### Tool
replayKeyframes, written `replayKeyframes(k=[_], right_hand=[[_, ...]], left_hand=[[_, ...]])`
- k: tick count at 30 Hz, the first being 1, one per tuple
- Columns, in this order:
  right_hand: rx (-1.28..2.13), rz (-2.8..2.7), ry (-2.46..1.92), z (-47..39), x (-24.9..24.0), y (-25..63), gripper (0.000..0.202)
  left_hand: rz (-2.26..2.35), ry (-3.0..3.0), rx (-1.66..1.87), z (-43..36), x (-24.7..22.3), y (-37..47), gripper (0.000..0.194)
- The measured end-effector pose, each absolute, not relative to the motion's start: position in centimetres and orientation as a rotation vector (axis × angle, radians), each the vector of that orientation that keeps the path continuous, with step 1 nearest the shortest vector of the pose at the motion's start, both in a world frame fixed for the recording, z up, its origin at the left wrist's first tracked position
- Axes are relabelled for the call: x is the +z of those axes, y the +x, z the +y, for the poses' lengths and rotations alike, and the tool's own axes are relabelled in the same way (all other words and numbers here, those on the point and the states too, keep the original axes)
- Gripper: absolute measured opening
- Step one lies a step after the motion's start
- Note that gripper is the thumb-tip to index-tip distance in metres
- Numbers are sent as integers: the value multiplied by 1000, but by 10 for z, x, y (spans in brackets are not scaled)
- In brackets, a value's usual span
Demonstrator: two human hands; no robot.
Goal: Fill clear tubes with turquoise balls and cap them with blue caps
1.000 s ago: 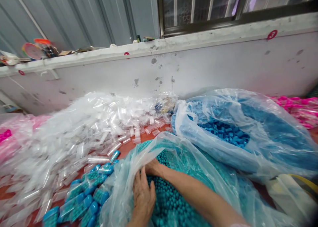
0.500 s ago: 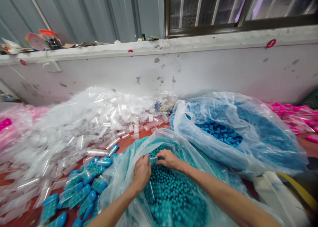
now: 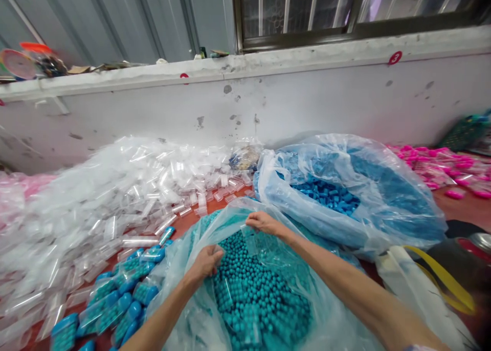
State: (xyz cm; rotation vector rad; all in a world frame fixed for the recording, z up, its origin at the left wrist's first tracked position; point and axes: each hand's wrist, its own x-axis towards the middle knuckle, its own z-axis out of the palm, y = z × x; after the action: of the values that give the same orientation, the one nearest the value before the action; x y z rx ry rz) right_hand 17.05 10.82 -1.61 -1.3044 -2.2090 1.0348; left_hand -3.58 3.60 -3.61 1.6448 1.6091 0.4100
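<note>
A clear plastic bag (image 3: 180, 284) lies open in front of me, holding many small teal beads (image 3: 264, 294). My left hand (image 3: 209, 261) is closed at the left edge of the bag's mouth, its fingertips partly hidden. Higher up and to the right, my right hand (image 3: 263, 222) pinches crinkled clear film at the far side of the mouth. Some clear plastic containers (image 3: 226, 292) rest among the beads. Left of the bag lie several filled containers (image 3: 113, 310) with blue caps and teal beads inside.
A large heap of clear containers (image 3: 115, 187) spreads across the left. Behind to the right stands a bag of blue caps (image 3: 326, 195). Pink pieces (image 3: 441, 161) lie at far right, and a white bag with a yellow strap (image 3: 447, 279) at near right. A wall (image 3: 172, 110) closes the back.
My hands have moved apart: the left went down and left, the right rose slightly. The small clear piece seen between them before no longer shows there. The view has turned a little right.
</note>
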Motion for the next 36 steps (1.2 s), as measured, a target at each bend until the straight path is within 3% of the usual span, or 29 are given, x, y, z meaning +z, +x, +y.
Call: replayKeyframes(k=[5,8,12,16,20,25,27,30,36], right_hand=[[944,-2128,-1418,105,-14,169,17],[1061,-2207,-1360,93,-15,151,13],[1338,-2295,-1237,80,-15,137,21],[1395,-2274,-1249,76,-20,137,27],[1220,-2283,-1334,79,-27,146,30],[968,-2399,-1343,77,-30,153,40],[942,-2459,-1317,71,-33,150,32],[937,-2499,-1299,65,-37,145,21],[900,-2398,-1266,66,-28,144,25]], left_hand=[[1581,1671,571,32,-26,-20,19],[1536,1866,663,27,-17,-9,15],[1536,1954,520,23,-22,-5,25],[1514,1894,378,22,-37,-7,47],[1523,1845,409,25,-42,-10,28],[1530,1804,452,27,-35,-21,18],[1503,1808,436,25,-32,-25,15],[1431,1813,392,21,-26,-27,12],[1347,1818,377,23,-23,-21,17]])
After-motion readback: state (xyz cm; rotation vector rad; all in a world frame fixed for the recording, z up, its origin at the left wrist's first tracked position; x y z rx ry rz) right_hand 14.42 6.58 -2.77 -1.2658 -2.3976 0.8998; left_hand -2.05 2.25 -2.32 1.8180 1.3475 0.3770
